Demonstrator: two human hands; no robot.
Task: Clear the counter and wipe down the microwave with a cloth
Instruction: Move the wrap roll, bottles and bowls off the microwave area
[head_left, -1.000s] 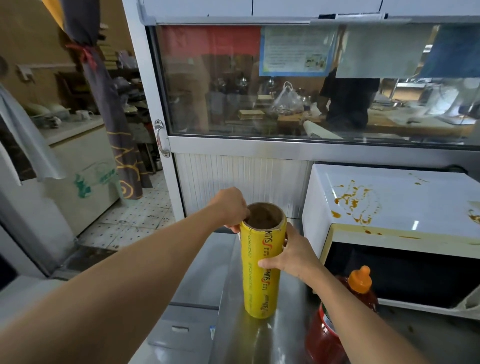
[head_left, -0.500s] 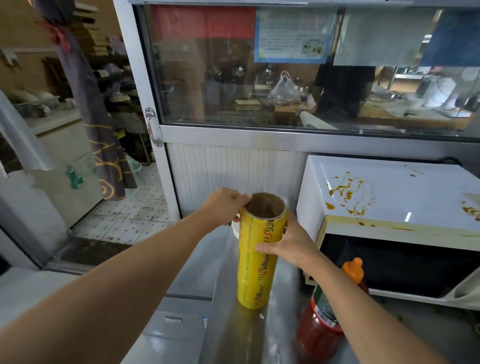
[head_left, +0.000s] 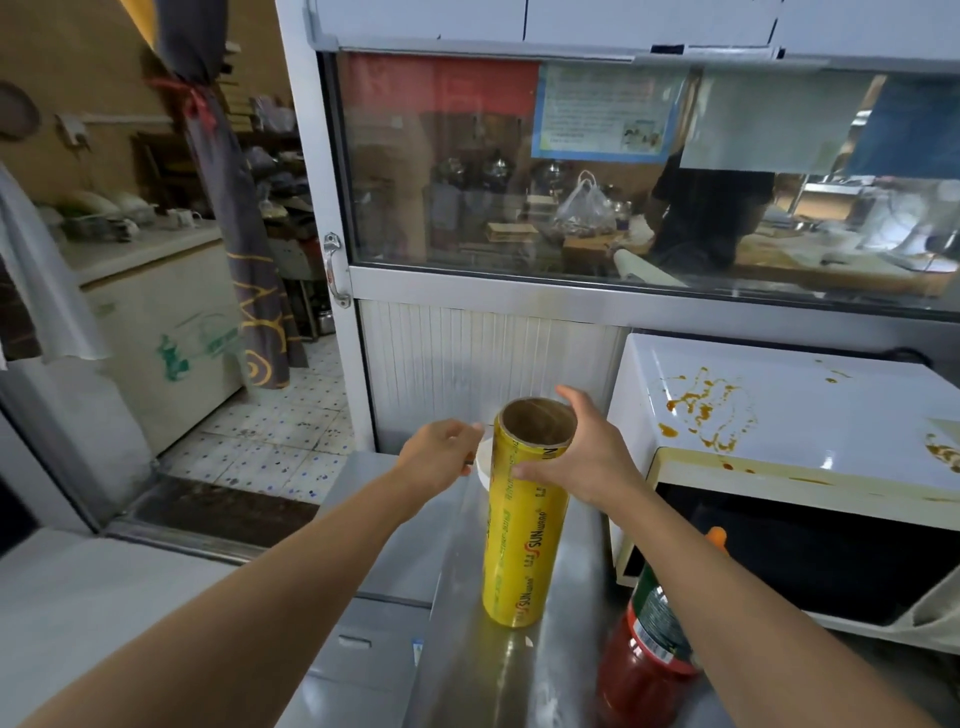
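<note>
At the far left of the steel counter (head_left: 524, 670), the left hand (head_left: 434, 453) sits just left of the roll, fingers curled around something small; a dark edge shows under the knuckles, but I cannot tell what it pinches. Behind it a white round object (head_left: 484, 457) peeks out, mostly hidden. Next comes the tall yellow roll of cling film on a brown cardboard core (head_left: 524, 514), standing upright near the counter's left edge. The right hand (head_left: 582, 457) is spread, thumb against the roll's front and fingers reaching round the far side near the rim, more steadying than clamping. Nearer and right stands a red sauce bottle with an orange cap (head_left: 647, 649), partly behind the right forearm. Furthest right is the white box-shaped microwave (head_left: 779, 415), its top spattered with orange-brown sauce and not yet wiped. The roll is tall and narrow-based: a nudge from either hand could likely tip it off the left edge, or the forearm could knock the bottle.
</note>
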